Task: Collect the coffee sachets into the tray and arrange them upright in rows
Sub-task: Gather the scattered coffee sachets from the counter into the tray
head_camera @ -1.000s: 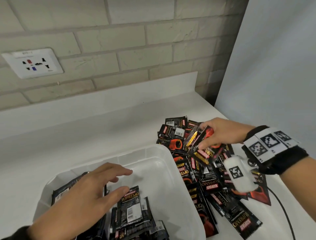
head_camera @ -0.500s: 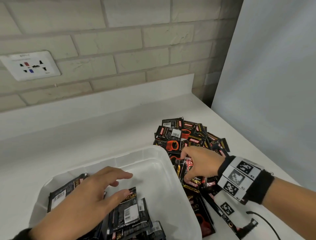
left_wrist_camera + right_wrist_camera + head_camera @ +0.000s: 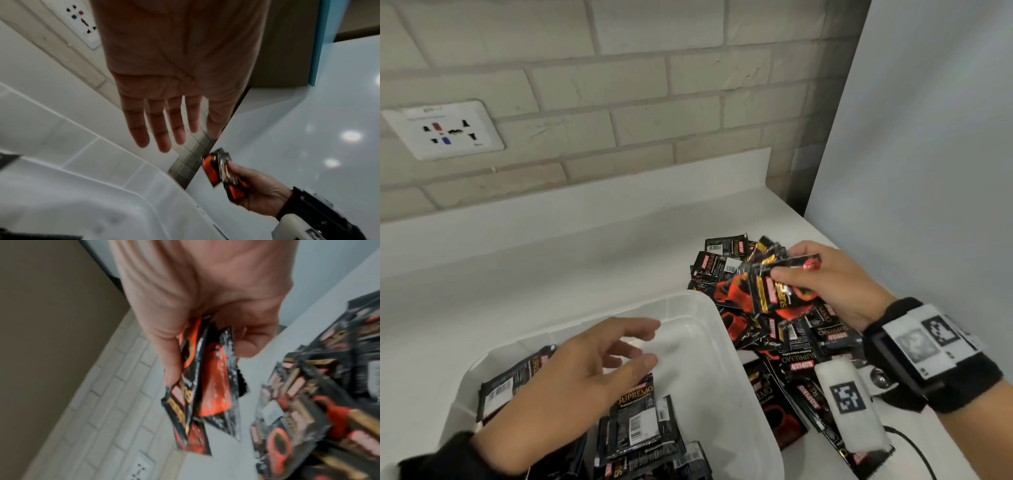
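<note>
While pinched in the right hand between thumb and fingers, a few sachets up above the pile on the counter, just right of the tray. More sachets lying flat in the tray's near-left part, not upright. Left hand over the tray, fingers spread and relaxed, holding nothing. Socket on the brick wall behind.
</note>
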Demonstrator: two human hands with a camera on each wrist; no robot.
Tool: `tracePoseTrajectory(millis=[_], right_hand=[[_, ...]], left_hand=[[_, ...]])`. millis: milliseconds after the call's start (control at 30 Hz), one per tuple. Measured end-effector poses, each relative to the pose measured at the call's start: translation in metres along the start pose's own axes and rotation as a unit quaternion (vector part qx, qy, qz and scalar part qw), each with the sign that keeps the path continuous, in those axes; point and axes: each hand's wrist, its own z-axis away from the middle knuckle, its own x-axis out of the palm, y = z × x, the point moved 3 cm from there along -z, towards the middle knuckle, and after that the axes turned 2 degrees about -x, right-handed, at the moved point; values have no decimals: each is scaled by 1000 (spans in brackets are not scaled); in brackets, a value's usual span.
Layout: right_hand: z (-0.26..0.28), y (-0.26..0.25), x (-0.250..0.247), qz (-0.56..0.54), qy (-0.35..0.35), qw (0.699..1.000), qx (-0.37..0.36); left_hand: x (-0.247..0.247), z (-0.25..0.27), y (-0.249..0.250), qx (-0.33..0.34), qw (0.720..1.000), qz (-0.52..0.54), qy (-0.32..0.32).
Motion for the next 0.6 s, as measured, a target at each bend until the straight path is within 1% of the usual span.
tracePoseTrajectory(millis=[67, 100, 167, 233, 267, 333, 367, 433, 500, 533, 567, 600], right_hand=[[11, -17, 7, -84, 22, 995, -44], [17, -26, 16, -99, 12, 993, -65], [32, -40, 40, -97, -31, 988, -112], [47, -48, 72, -65, -92, 983, -144], [53, -48, 86, -55, -125, 978, -155], [61, -47, 104, -61, -164, 972, -156], [61, -45, 104, -55, -168, 972, -155], [59, -42, 94, 6, -154, 973, -173], [58, -37, 77, 49, -133, 974, -175], [59, -34, 68, 63, -125, 975, -172], [61, -32, 59, 75, -115, 976, -168], [63, -29, 51, 80, -108, 978, -161]], left_hand=[[1, -3, 6, 14, 998, 60, -2], [2, -5, 9, 20, 996, 85, -3], [6, -9, 15, 26, 990, 138, -11], [10, -10, 24, 41, 978, 201, -20], [10, -9, 27, 49, 974, 222, -13], [3, -5, 31, 56, 971, 231, 20], [-2, -1, 32, 60, 973, 218, 50], [-21, 8, 23, 87, 975, 171, 116], [-45, 19, 5, 107, 978, 63, 167], [-57, 26, -6, 113, 977, -17, 182], [-67, 31, -24, 109, 974, -103, 171], [-75, 34, -43, 105, 964, -197, 145]])
